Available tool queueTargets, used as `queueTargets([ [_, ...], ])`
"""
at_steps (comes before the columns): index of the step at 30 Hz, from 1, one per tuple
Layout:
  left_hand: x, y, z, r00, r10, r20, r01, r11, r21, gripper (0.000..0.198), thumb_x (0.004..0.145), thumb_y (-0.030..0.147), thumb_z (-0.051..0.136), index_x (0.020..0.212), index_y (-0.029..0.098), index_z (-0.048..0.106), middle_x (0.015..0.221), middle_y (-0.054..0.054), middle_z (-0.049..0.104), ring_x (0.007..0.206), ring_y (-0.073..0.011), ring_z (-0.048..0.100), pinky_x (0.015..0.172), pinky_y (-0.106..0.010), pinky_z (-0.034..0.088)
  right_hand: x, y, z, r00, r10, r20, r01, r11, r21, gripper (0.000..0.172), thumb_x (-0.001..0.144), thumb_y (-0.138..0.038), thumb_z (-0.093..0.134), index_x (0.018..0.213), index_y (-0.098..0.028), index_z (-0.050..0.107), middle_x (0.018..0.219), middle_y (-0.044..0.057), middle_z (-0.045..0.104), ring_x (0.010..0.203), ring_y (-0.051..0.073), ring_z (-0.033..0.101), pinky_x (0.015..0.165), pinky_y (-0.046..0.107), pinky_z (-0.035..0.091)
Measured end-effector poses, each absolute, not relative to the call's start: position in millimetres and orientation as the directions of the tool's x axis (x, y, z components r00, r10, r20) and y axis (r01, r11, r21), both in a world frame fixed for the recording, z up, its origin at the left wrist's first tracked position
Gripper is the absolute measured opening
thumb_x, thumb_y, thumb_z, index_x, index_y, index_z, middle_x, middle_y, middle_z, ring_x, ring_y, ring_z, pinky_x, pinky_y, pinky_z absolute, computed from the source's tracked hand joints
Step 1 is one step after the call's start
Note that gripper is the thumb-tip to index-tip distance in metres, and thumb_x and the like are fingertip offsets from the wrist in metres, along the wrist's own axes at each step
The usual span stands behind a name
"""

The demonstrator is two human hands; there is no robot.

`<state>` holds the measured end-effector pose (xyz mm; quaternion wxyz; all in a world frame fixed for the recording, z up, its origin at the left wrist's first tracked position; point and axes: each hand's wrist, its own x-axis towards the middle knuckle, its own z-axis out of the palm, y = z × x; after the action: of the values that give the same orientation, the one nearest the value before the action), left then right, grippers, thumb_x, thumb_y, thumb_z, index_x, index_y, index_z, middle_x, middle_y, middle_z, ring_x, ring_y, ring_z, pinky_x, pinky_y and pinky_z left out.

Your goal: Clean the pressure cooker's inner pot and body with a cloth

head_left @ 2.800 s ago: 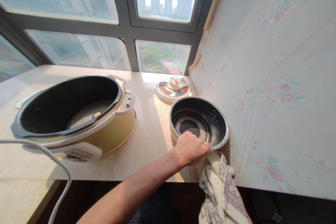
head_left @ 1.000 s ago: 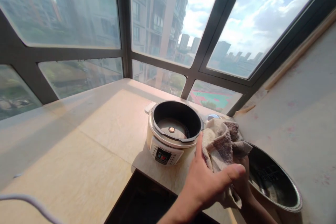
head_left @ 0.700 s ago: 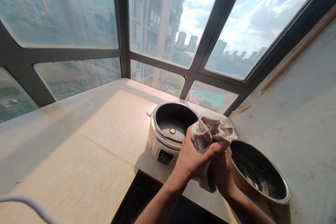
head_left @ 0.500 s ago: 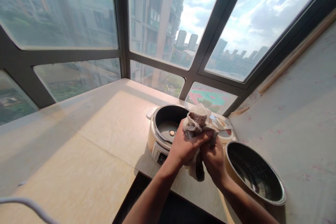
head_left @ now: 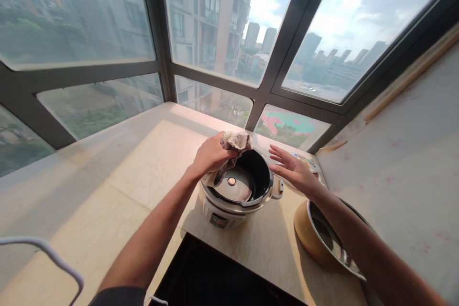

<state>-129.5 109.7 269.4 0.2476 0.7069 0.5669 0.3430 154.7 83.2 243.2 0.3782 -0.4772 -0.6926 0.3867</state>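
Observation:
A crumpled, stained cloth (head_left: pixel 237 141) is bunched in my left hand (head_left: pixel 213 154), whose fingers are wrapped round it. That hand hangs over the left rim of an electric pressure cooker (head_left: pixel 224 215) with its lid off. Inside the cooker the round heating plate (head_left: pixel 242 189) shows, with a small button at its centre. My right hand (head_left: pixel 292 169) holds nothing; its fingers are stretched out, just right of the cooker above its side handle (head_left: pixel 278 187). Below my right forearm the inner pot (head_left: pixel 304 236) lies tilted on its side, partly hidden by the arm.
A pale stone counter (head_left: pixel 107 210) carries everything, with a black flat panel (head_left: pixel 222 272) in front of the cooker. A white cable (head_left: pixel 53 258) curves at the lower left. Windows (head_left: pixel 215 24) rise behind; a patterned wall (head_left: pixel 412 153) stands right. Behind my right hand, a pale object (head_left: pixel 310 162) is mostly hidden.
My hands have parted. The left carried the cloth leftward to the cooker's rim, while the right let go of it and opened out to the right.

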Motion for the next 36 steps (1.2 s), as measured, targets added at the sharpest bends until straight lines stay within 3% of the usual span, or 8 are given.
queueTargets([
  [6, -124.8, 129.3, 272.0, 0.220, 0.967, 0.130, 0.906, -0.252, 0.341, 0.044, 0.078, 0.051, 0.066, 0.114, 0.026, 0.064, 0.106, -0.008, 0.076, 0.096, -0.0320, 0.071, 0.074, -0.034, 0.051, 161.5, 133.6, 208.4, -0.247, 0.960, 0.132, 0.653, 0.266, -0.709, 0.068, 0.085, -0.050, 0.069, 0.146, -0.023, 0.057, 0.153, 0.014, 0.054, 0.137, 0.038, 0.054, 0.111, 0.060, 0.046],
  [10, -109.4, 139.5, 254.0, 0.452, 0.891, 0.037, 0.878, -0.452, 0.154, 0.039, 0.082, 0.047, 0.061, 0.112, 0.023, 0.062, 0.107, -0.011, 0.076, 0.097, -0.0326, 0.072, 0.074, -0.036, 0.051, 143.2, 156.9, 201.0, -0.238, 0.961, 0.142, 0.695, 0.271, -0.666, 0.063, 0.092, -0.049, 0.058, 0.145, -0.015, 0.056, 0.150, 0.018, 0.056, 0.141, 0.036, 0.051, 0.114, 0.056, 0.043],
  [15, -92.3, 152.2, 224.9, 0.559, 0.820, -0.118, 0.821, -0.568, -0.058, 0.036, 0.077, 0.030, 0.065, 0.111, 0.016, 0.063, 0.105, -0.018, 0.074, 0.097, -0.0368, 0.072, 0.077, -0.042, 0.052, 140.6, 175.0, 197.6, -0.285, 0.943, 0.174, 0.715, 0.330, -0.616, 0.064, 0.095, -0.054, 0.052, 0.144, -0.013, 0.056, 0.149, 0.019, 0.057, 0.141, 0.034, 0.050, 0.120, 0.052, 0.035],
  [19, -80.8, 161.3, 206.7, 0.570, 0.796, -0.204, 0.805, -0.591, -0.057, 0.044, 0.076, 0.030, 0.069, 0.117, 0.016, 0.061, 0.111, -0.018, 0.073, 0.102, -0.0377, 0.071, 0.080, -0.044, 0.053, 149.9, 183.4, 190.3, -0.339, 0.928, 0.154, 0.720, 0.361, -0.593, 0.057, 0.096, -0.052, 0.050, 0.140, -0.016, 0.057, 0.144, 0.018, 0.060, 0.137, 0.033, 0.054, 0.117, 0.052, 0.038],
  [25, -67.8, 176.3, 189.4, 0.566, 0.797, -0.210, 0.815, -0.579, 0.000, 0.049, 0.079, 0.036, 0.066, 0.123, 0.016, 0.058, 0.118, -0.020, 0.068, 0.102, -0.0377, 0.070, 0.077, -0.044, 0.055, 151.7, 185.8, 190.4, -0.540, 0.837, 0.094, 0.635, 0.478, -0.607, 0.046, 0.100, -0.050, 0.046, 0.129, -0.017, 0.058, 0.127, 0.014, 0.068, 0.120, 0.030, 0.061, 0.106, 0.046, 0.046],
  [30, -46.2, 174.6, 183.4, 0.677, 0.699, -0.231, 0.724, -0.689, 0.038, 0.057, 0.078, 0.037, 0.065, 0.130, 0.015, 0.057, 0.119, -0.020, 0.067, 0.098, -0.0365, 0.071, 0.076, -0.044, 0.055, 129.4, 185.8, 200.0, -0.284, 0.956, -0.069, 0.833, 0.210, -0.511, 0.040, 0.099, -0.047, 0.048, 0.122, -0.015, 0.055, 0.115, 0.017, 0.070, 0.108, 0.032, 0.067, 0.095, 0.042, 0.051],
  [33, -33.4, 168.3, 184.1, 0.745, 0.605, -0.281, 0.640, -0.767, 0.046, 0.054, 0.079, 0.035, 0.064, 0.129, 0.013, 0.060, 0.117, -0.021, 0.068, 0.100, -0.0378, 0.069, 0.078, -0.047, 0.054, 116.2, 184.8, 196.3, -0.153, 0.987, -0.042, 0.891, 0.119, -0.438, 0.042, 0.099, -0.048, 0.048, 0.123, -0.014, 0.053, 0.118, 0.020, 0.068, 0.110, 0.034, 0.066, 0.093, 0.044, 0.051],
  [36, -27.9, 160.4, 185.9, 0.787, 0.551, -0.277, 0.584, -0.811, 0.047, 0.057, 0.079, 0.034, 0.065, 0.132, 0.015, 0.059, 0.118, -0.021, 0.068, 0.101, -0.0391, 0.068, 0.077, -0.049, 0.052, 113.0, 183.0, 190.2, -0.133, 0.991, 0.006, 0.872, 0.120, -0.475, 0.039, 0.100, -0.047, 0.044, 0.123, -0.017, 0.053, 0.120, 0.018, 0.067, 0.110, 0.033, 0.065, 0.094, 0.043, 0.050],
])
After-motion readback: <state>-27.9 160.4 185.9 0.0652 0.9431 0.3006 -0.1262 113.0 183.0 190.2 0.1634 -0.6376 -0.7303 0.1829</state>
